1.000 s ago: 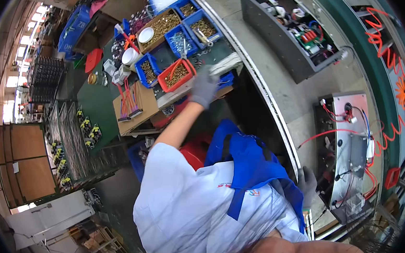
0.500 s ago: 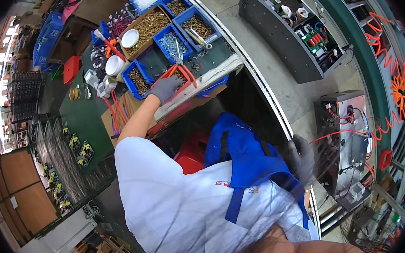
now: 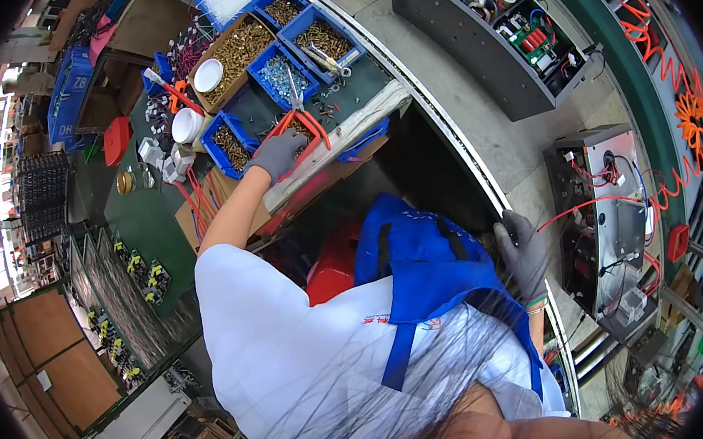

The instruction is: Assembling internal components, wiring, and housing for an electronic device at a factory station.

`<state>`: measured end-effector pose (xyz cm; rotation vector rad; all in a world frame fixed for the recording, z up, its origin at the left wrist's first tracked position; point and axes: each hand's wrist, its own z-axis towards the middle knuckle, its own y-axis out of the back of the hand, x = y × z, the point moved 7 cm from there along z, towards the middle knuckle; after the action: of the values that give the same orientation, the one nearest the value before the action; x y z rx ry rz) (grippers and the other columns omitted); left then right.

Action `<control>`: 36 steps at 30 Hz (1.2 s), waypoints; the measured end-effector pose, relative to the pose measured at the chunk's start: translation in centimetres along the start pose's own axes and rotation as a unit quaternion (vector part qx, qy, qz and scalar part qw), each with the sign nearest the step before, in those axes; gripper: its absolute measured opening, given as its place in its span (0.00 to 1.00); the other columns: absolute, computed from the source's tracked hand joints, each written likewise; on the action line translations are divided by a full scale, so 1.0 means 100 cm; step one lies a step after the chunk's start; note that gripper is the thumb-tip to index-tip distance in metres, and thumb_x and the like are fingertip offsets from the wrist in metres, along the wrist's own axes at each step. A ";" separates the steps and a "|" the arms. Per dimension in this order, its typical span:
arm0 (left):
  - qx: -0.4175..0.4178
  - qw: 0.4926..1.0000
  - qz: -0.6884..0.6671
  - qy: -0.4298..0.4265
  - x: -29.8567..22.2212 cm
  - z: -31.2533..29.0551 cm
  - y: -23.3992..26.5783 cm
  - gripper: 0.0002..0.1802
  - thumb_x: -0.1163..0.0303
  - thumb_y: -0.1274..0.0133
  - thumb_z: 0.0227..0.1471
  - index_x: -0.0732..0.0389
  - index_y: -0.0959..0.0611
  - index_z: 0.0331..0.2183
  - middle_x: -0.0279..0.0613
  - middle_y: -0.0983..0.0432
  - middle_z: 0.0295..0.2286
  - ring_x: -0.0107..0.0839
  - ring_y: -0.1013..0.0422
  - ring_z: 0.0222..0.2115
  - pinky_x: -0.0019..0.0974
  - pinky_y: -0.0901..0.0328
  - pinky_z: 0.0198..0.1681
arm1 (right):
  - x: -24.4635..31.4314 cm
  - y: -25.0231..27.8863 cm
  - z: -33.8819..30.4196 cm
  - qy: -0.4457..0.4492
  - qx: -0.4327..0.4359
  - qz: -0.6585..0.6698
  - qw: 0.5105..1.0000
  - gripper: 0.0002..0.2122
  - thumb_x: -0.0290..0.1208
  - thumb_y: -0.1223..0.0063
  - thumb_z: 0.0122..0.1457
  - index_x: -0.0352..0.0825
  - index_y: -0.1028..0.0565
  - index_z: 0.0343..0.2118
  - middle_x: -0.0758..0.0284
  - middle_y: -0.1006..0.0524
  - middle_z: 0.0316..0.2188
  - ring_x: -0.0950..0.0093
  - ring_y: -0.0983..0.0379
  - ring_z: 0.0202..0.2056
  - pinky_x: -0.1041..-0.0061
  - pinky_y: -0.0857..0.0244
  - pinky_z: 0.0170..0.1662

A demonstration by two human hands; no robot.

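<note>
Gloved Fingers Reach In Among the Brass

The left hand (image 3: 280,155), gloved in grey, reaches into a red bin (image 3: 313,142) at the worn front edge of the desk (image 3: 363,81). Its fingers bend downward with their tips hidden; whether they grip anything cannot be told. Small brass-coloured fasteners (image 3: 301,129) show in the bin beyond the knuckles, while red-handled pliers (image 3: 295,96) lie with handles over it and metal nose toward a blue bin of pale parts (image 3: 267,91). The right hand (image 3: 525,256), also gloved, is well apart, beside the metal rail (image 3: 454,152) that runs along the desk's right edge, its fingers loosely bent, thumb apart, nothing clearly held. The fasteners look light, hard and rigid, unlikely to break but apt to slip from gloved fingers; a pinch across one shank, between thumb and forefinger, seems the surest hold.
</note>
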<state>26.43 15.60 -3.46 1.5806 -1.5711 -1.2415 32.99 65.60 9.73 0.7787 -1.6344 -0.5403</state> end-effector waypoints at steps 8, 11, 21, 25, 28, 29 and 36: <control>-0.060 0.989 -0.129 0.040 0.012 -0.008 0.002 0.12 0.75 0.47 0.45 0.55 0.16 0.35 0.48 0.23 0.31 0.45 0.26 0.37 0.42 0.33 0.43 | -0.013 0.007 -0.015 0.009 -0.026 -0.025 0.999 0.14 0.34 0.43 0.55 0.31 0.25 0.42 0.56 0.23 0.32 0.64 0.25 0.31 0.69 0.32 0.36; -0.104 0.949 -0.264 0.137 0.031 -0.013 -0.009 0.12 0.75 0.46 0.48 0.57 0.15 0.38 0.46 0.21 0.31 0.38 0.24 0.31 0.38 0.30 0.37 | -0.016 0.009 -0.021 0.004 -0.027 -0.022 0.999 0.14 0.34 0.43 0.55 0.31 0.25 0.42 0.57 0.23 0.32 0.64 0.25 0.31 0.70 0.32 0.36; -0.270 0.643 -0.686 0.208 0.039 -0.050 -0.011 0.12 0.72 0.47 0.57 0.63 0.20 0.43 0.38 0.23 0.29 0.25 0.26 0.26 0.26 0.28 0.29 | -0.053 0.024 -0.051 -0.017 -0.004 0.017 1.000 0.16 0.35 0.42 0.55 0.31 0.24 0.43 0.58 0.21 0.33 0.65 0.23 0.33 0.70 0.31 0.38; -0.180 0.366 -0.913 -0.031 -0.035 -0.029 0.012 0.14 0.71 0.48 0.58 0.64 0.25 0.45 0.38 0.25 0.33 0.25 0.28 0.29 0.25 0.29 0.30 | -0.175 0.032 -0.106 -0.070 -0.004 0.058 0.996 0.15 0.38 0.44 0.55 0.32 0.22 0.39 0.56 0.21 0.32 0.62 0.23 0.35 0.67 0.31 0.39; -0.080 0.296 -0.947 -0.100 -0.153 -0.005 0.027 0.13 0.71 0.48 0.58 0.63 0.25 0.44 0.41 0.27 0.36 0.24 0.32 0.30 0.23 0.32 0.29 | -0.306 0.053 -0.189 -0.273 0.089 -0.029 0.957 0.18 0.44 0.46 0.52 0.32 0.21 0.35 0.53 0.21 0.33 0.58 0.23 0.36 0.63 0.32 0.41; -0.071 0.321 -0.942 -0.070 -0.187 -0.001 0.027 0.12 0.70 0.48 0.58 0.62 0.25 0.43 0.40 0.30 0.37 0.24 0.35 0.31 0.23 0.34 0.27 | -0.344 0.065 -0.222 -0.364 0.130 -0.015 0.922 0.19 0.46 0.46 0.51 0.32 0.20 0.34 0.53 0.21 0.34 0.56 0.24 0.37 0.62 0.32 0.42; 0.174 0.423 -0.887 -0.065 -0.500 0.042 0.014 0.16 0.69 0.49 0.59 0.61 0.28 0.48 0.33 0.36 0.33 0.20 0.41 0.26 0.21 0.38 0.25 | -0.516 0.222 -0.311 -0.365 -0.348 -0.169 0.847 0.27 0.43 0.43 0.52 0.34 0.31 0.53 0.55 0.26 0.47 0.57 0.31 0.50 0.62 0.38 0.54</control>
<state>28.47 64.70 6.56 3.5480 0.7896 -1.7482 63.64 120.71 -2.33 0.2956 -1.7651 -1.7399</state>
